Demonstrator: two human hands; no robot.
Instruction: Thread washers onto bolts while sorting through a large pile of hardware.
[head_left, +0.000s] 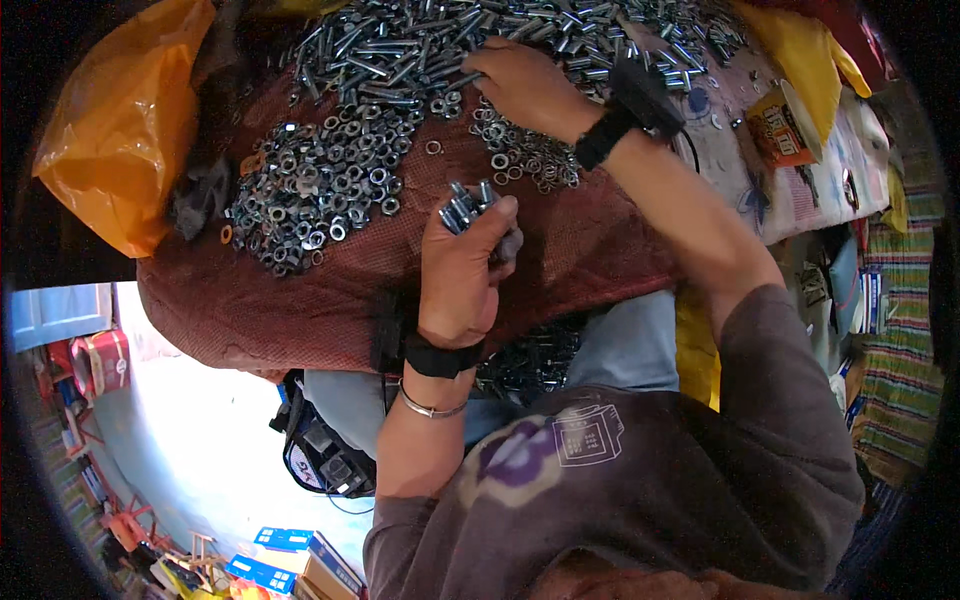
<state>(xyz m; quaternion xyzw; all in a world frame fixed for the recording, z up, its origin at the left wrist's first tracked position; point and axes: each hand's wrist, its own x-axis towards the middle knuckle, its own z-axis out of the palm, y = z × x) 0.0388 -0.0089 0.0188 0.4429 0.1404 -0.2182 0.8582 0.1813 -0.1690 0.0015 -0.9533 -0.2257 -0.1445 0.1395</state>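
The hands are apart: the left hand (pixel 458 275), near centre, is wrapped around a small bunch of shiny silver metal bolts (pixel 461 212), seemingly already gathered. At twelve o'clock the right hand (pixel 525 85) reaches a wide heap of loose silver bolts (pixel 390 62), apparently the bulk left; whether it grips any, I cannot tell. Silver metal nuts (pixel 335 185) lie loose at ten o'clock.

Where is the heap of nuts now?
Left of centre in the head view, the heap of nuts lies on the dark red cloth between the orange bag and the person's left hand, below the piled bolts.
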